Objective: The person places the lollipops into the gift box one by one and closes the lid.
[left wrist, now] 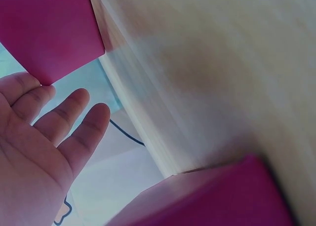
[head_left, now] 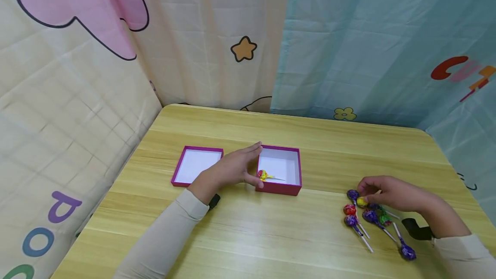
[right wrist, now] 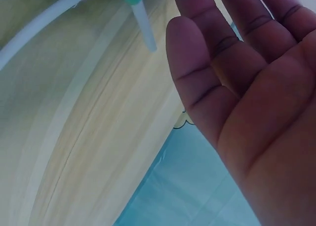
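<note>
In the head view, a pink box (head_left: pixel 279 189) is seen in the middle of the frame, with a red and yellow lollipop (head_left: pixel 263 175) laid inside. Its left side is touched by the left hand (head_left: pixel 234 167), with thumb and fingers spread wide. A shallow pink tray (head_left: pixel 199 165) is placed left of the box. At the lower right, a yellow lollipop (head_left: pixel 362 202) is reached by the right hand (head_left: pixel 395 195); whether it is pinched cannot be told. Red, green and purple lollipops (head_left: pixel 370 216) are scattered close by on the wooden table (head_left: pixel 271 236).

In the left wrist view, the box's corner is touched by fingertips at the upper left.

In the right wrist view, the thumb is seen at the top middle, white sticks (right wrist: pixel 42 23) are shown at the upper left, and the fingertips are partly cut off.
</note>
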### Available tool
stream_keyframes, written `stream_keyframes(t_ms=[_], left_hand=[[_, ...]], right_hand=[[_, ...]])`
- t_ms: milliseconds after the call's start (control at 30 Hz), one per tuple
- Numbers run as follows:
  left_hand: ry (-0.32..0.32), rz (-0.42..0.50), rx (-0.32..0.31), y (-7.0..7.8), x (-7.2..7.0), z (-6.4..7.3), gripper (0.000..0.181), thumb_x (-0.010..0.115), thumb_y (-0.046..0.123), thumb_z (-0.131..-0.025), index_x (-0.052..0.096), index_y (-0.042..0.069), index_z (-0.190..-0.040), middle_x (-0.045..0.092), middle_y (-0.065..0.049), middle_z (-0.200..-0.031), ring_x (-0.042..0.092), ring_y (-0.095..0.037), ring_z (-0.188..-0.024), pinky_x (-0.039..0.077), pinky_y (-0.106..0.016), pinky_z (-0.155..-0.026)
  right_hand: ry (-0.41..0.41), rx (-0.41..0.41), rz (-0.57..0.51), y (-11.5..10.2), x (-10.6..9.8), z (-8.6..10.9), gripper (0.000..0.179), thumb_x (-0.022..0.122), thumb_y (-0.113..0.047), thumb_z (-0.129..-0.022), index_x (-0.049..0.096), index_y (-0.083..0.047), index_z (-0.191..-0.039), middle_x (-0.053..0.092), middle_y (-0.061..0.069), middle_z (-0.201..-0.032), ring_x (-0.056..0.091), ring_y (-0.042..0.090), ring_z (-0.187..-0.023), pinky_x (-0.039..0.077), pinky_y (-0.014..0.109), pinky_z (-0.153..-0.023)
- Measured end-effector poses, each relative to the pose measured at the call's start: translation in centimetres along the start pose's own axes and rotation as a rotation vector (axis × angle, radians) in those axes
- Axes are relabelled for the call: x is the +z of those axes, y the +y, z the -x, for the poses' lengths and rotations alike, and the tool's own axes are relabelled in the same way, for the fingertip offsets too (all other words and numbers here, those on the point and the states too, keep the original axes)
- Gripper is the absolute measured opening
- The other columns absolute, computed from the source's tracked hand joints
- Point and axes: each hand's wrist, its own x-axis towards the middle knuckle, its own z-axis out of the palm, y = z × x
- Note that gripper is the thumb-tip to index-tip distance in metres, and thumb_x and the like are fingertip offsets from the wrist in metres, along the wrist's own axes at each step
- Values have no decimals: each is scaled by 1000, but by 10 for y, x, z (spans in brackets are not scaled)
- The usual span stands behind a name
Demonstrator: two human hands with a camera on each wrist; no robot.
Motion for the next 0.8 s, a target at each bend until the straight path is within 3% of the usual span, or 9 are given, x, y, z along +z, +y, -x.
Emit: stream_keyframes(t_ms=[467, 800], left_hand=[[1, 10, 13, -1, 0, 0, 114, 71, 70, -70, 26, 14, -158, 16, 4, -165, 23, -19, -148, 29, -36, -116], [4, 0, 26, -3, 1, -1, 114, 72, 70, -70, 25, 13, -158, 15, 4, -165, 23, -17, -148, 28, -33, -116]], right_hand=[[2, 36, 63, 3, 4, -1, 16, 65, -12, -96, 61, -8, -111, 62, 6, -110, 58, 7, -89, 51, 28, -71], [30, 37, 133, 2, 7, -4, 13, 66, -13, -95, 63, -11, -108, 62, 1, -103, 54, 5, -80, 48, 28, -65]])
